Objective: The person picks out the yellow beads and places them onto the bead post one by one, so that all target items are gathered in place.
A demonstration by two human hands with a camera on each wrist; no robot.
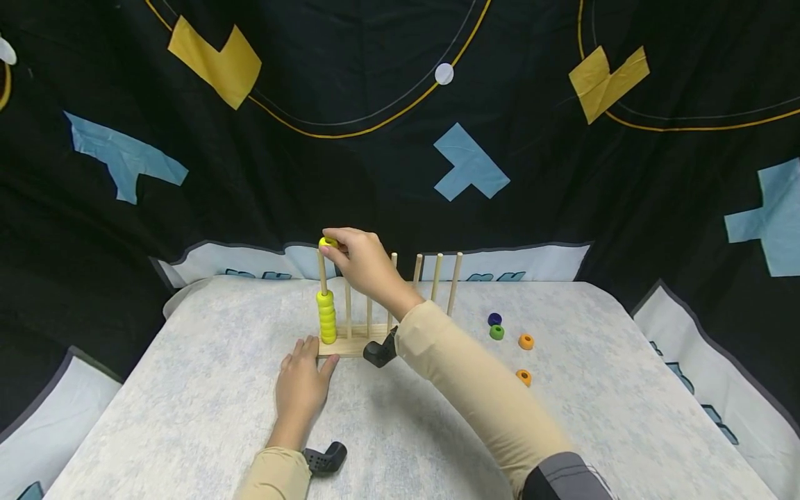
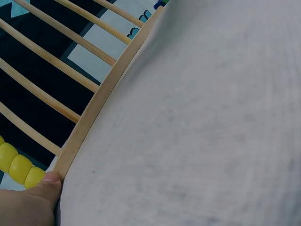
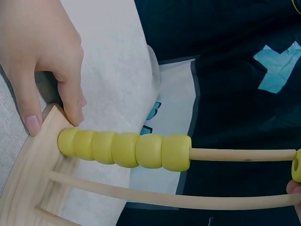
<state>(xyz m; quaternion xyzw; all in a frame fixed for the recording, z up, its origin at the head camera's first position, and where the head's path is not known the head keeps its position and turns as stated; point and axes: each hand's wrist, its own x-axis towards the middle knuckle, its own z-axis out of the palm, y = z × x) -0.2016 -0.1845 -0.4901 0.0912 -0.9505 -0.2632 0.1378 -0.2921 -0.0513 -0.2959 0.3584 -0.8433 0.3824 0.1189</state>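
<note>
A wooden peg rack [image 1: 342, 347] stands on the table, with several upright pegs along its base. Yellow beads [image 1: 326, 318] are stacked on the lower part of its leftmost peg. My right hand [image 1: 369, 265] pinches another yellow bead [image 3: 297, 165] between thumb and fingers at the top of that peg. In the right wrist view, only a fingertip and part of this bead show at the edge. My left hand [image 1: 303, 382] holds the base's left end, thumb [image 2: 51, 181] at the front edge and a finger behind the corner, close beside the yellow stack.
Right of the rack lie loose beads: a purple one [image 1: 495, 319], a green one [image 1: 496, 332] touching or close to it, and two orange ones [image 1: 526, 341]. A pale cloth covers the table [image 1: 187, 389]. Behind it hangs a dark curtain [image 1: 350, 180] with taped shapes.
</note>
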